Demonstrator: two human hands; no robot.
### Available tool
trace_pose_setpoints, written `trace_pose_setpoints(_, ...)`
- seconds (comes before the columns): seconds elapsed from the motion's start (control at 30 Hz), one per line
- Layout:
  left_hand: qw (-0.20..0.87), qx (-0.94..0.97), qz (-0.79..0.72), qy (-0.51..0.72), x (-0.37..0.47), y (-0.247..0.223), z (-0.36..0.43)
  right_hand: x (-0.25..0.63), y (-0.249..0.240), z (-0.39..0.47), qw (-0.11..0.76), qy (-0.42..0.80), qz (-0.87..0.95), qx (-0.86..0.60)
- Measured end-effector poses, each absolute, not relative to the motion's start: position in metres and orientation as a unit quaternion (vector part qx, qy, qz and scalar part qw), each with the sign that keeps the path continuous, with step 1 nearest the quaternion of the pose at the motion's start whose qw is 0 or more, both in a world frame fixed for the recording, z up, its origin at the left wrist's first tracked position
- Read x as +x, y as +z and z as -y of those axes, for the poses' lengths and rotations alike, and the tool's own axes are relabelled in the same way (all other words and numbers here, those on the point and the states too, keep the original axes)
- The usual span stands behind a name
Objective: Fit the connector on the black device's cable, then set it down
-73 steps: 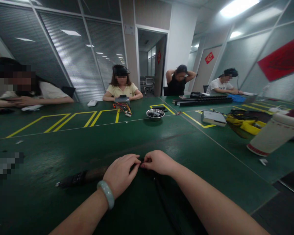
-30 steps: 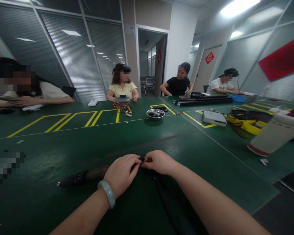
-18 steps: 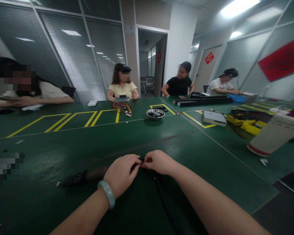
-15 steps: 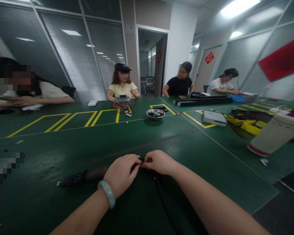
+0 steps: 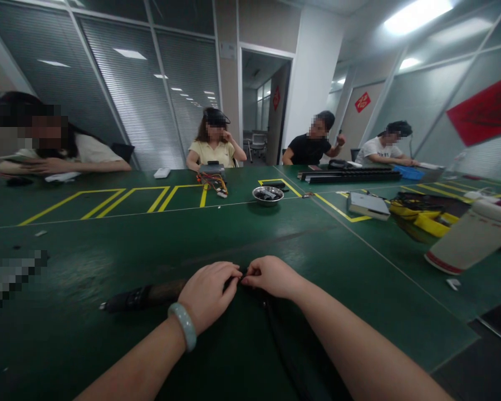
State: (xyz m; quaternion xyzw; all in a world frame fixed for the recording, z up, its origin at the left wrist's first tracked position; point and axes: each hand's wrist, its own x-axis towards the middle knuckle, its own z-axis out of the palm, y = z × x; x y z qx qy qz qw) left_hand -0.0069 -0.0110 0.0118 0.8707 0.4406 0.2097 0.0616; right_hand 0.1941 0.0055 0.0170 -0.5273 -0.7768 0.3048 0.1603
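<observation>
My left hand point(image 5: 210, 292), with a pale green bangle on its wrist, pinches at a small dark thing over the green table point(image 5: 217, 239). Fingertip to fingertip with it, my right hand point(image 5: 271, 277) is closed on the same spot. What the fingers hold is too small and dark to name. A dark tool with a metal tip point(image 5: 137, 298) lies beside my left hand, its right end hidden behind that hand. Below my right hand a black cable or strap point(image 5: 275, 334) runs toward the front edge.
A metal bowl point(image 5: 268, 196) of dark parts stands ahead, with a wired device point(image 5: 212, 174) behind it to the left. At right are a silver box point(image 5: 368, 206), yellow-black items point(image 5: 436, 220) and a large white cup point(image 5: 470, 234). Several people sit across the table.
The view has shifted slightly. Across the table, one person has raised a hand to the face and another has lifted a hand. My hands hold nearly the same pose.
</observation>
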Motion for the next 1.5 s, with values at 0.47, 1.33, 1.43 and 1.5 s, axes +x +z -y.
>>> trace_pose_setpoints(0.47,0.054,0.866,-0.444,0.225,-0.0069,0.0118,0.0113,0.1944,0.0187,-0.0072,0.136,0.32,0.771,-0.533)
trace_pose_setpoints(1.33,0.079,0.857,-0.418,0.289,-0.0094,0.0057,0.0079,0.1959,0.0169,-0.0125,0.134,0.348,0.774,-0.511)
trace_pose_setpoints(1.43,0.079,0.86,-0.415,0.288,-0.0098,0.0048,0.0066,0.1963,0.0159,-0.0128,0.142,0.357,0.774,-0.504)
trace_pose_setpoints(1.5,0.075,0.861,-0.413,0.286,-0.0101,0.004,0.0062,0.1966,0.0153,-0.0129,0.145,0.36,0.772,-0.503)
